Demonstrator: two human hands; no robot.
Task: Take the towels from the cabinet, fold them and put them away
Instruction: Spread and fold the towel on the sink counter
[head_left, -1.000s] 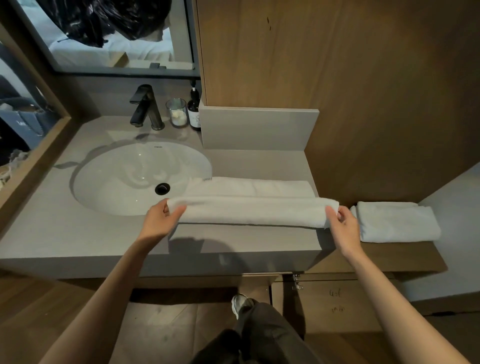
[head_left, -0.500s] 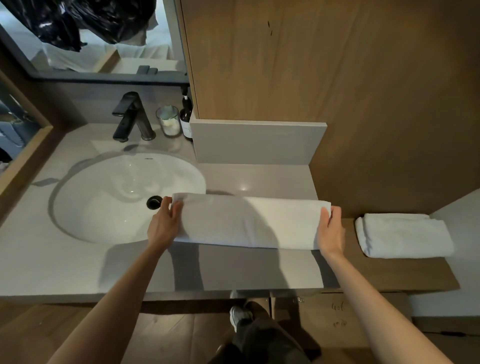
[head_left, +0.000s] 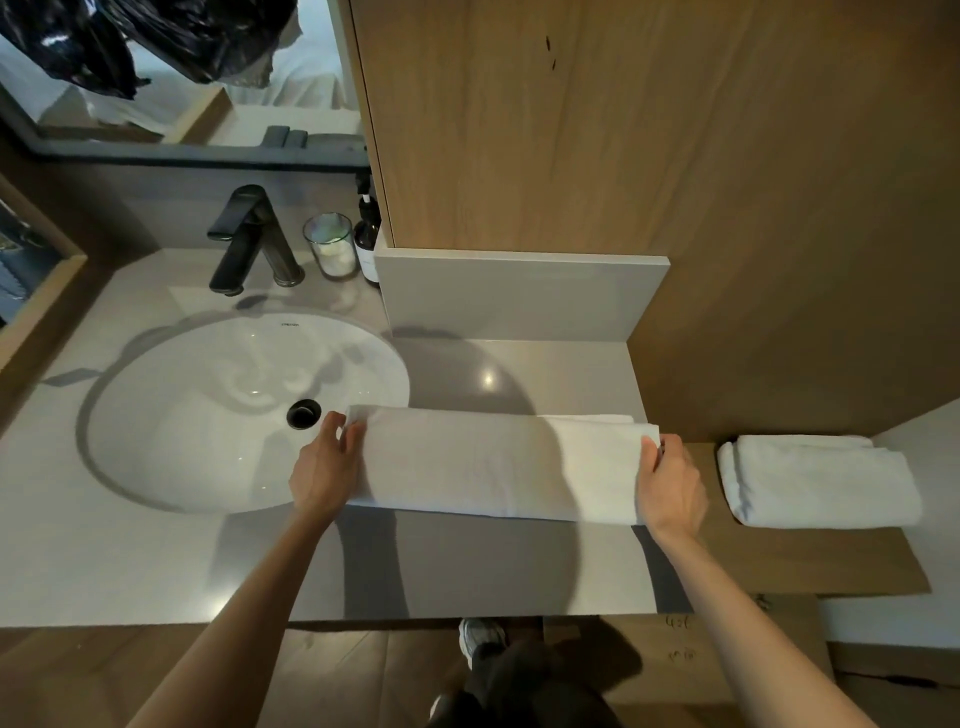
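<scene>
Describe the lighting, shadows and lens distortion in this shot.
Head view: light comes from above and behind, casting a round dark shadow over the countertop and the left part of the long towel; a small glare spot shines on the counter behind it; the folded towel is evenly lit; wide-angle bending curves the sink; focus is sharp.

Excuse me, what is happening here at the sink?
A person is folding a white towel on the grey counter beside the sink. The left hand holds its end nearest the basin, and the right hand holds the opposite end. The towel lies as a long folded strip; its left end reaches over the basin's rim. A second towel, already folded, rests on the wooden shelf to the right.
</scene>
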